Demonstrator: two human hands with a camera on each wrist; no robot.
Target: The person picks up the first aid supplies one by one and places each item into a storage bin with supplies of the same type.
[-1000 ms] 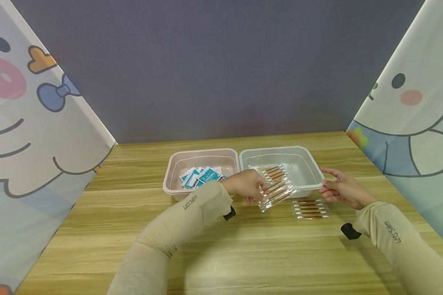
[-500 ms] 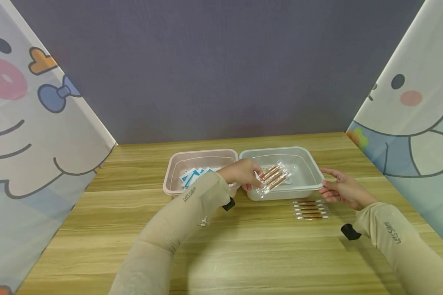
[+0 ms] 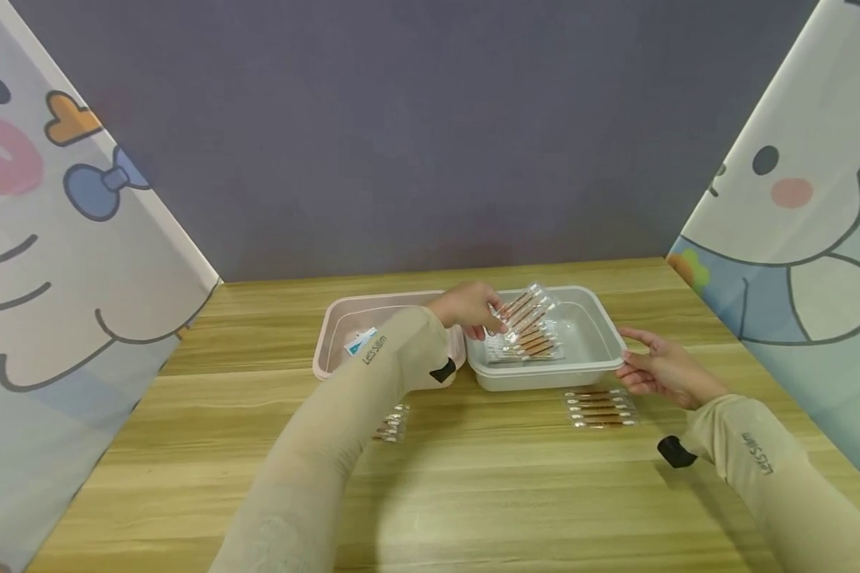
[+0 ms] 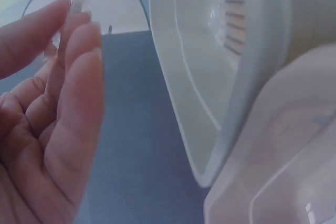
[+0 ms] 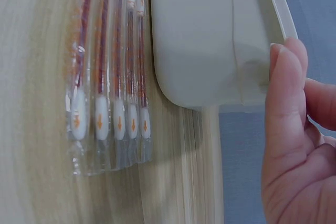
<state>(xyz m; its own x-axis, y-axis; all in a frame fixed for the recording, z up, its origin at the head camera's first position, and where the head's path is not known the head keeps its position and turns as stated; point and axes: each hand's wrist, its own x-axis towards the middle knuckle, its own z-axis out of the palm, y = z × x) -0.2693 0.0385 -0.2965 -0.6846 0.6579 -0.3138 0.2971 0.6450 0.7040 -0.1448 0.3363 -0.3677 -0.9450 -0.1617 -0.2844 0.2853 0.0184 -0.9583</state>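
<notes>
A: Left hand (image 3: 468, 306) status?
B: Pinching a clear strip pack of swabs (image 3: 525, 309), tilted, over the far-left part of the white tray (image 3: 609, 338). More swab packs (image 3: 526, 347) lie flat inside the tray under it.
A: Right hand (image 3: 659, 368)?
B: Fingers loosely curved against the tray's right rim, touching it. Thumb curled to the rim in the right wrist view, so it grips the tray edge lightly.
A: Other packs?
B: One swab strip (image 3: 600, 406) on the surface just in front of the tray, near the right hand. Another small strip (image 3: 392, 422) on the surface, partly under the left sleeve.
A: Pink tray (image 3: 337, 334)?
B: Touching the white tray's left side. Blue-white sachets (image 3: 361, 342) inside, mostly hidden by the arm.
</notes>
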